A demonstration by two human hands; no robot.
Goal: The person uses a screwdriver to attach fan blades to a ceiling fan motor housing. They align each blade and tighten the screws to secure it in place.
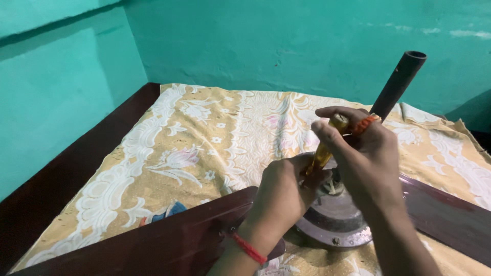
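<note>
While we look down at the fan motor [335,209] lying on the patterned cloth [204,143], both our hands meet over its hub at about five o'clock in the view. Our right hand [358,153] comes in from five o'clock and has its fingers [332,113] clamped around the top of an amber-handled screwdriver [323,148], which stands nearly upright, tilted a little toward one o'clock, with its tip hidden down in the hub. Our left hand [284,191], wearing a red thread [249,249] at the wrist, comes in from six o'clock; its fingers are curled together around the lower part of the handle, just above the motor. An orange band [365,124] shows at the right hand's knuckles, though we cannot tell what it belongs to. A dark pipe [399,84] rises from behind the right hand toward one o'clock, its open end near the turquoise wall [286,41]. One dark brown blade [169,240] runs from the motor toward eight o'clock, touching the left wrist's side, and another blade [450,214] runs out toward four o'clock. The cloth covers a dark wooden tabletop [66,179], bare along its nine o'clock edge. A small blue and red scrap [163,213] lies on the cloth just beside the left blade, at seven o'clock.
</note>
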